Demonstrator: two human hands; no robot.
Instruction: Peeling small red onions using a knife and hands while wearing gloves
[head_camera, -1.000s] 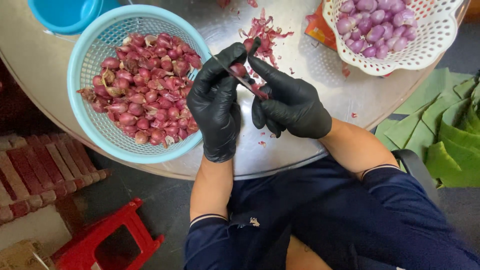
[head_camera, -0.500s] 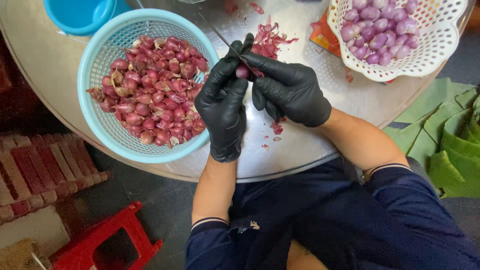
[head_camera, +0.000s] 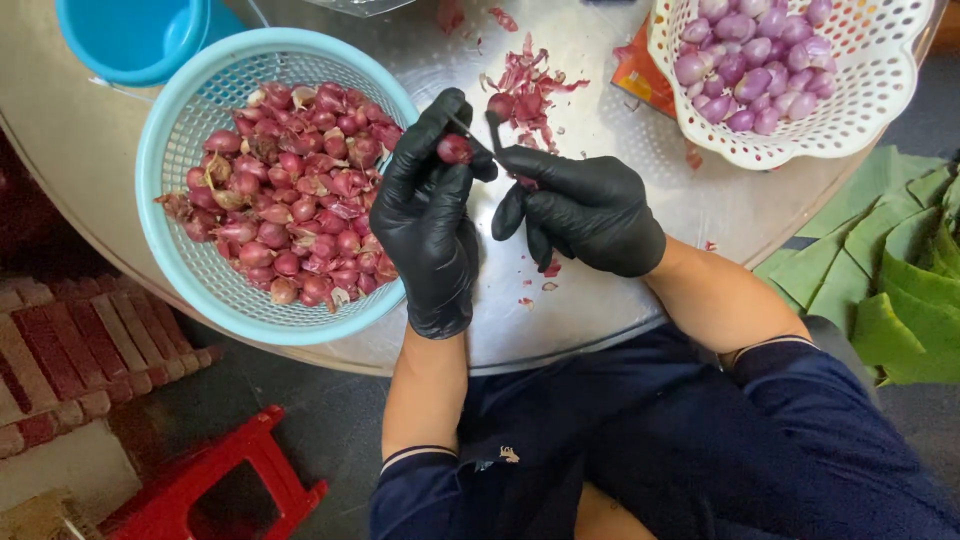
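Head view: left hand (head_camera: 428, 225) pinches shallot (head_camera: 453, 149) beside basket (head_camera: 160, 150)

Left hand (head_camera: 428, 225) in black glove pinches one red shallot (head_camera: 454, 149) at fingertips. Right hand (head_camera: 585, 208), also gloved, holds thin blade (head_camera: 468, 131) against shallot, probably small knife. Blue basket (head_camera: 170, 150) of unpeeled shallots (head_camera: 285, 195) just beside left hand. Pile of red skins (head_camera: 530, 85) on round metal table (head_camera: 610, 310). White basket (head_camera: 880, 90) with peeled shallots (head_camera: 745, 55) at far right.

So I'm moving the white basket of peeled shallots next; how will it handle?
The white basket looks like thin perforated plastic, so it may flex. Piled with peeled shallots, it is probably heavy for its size, and the smooth round bulbs could roll if it tilts.
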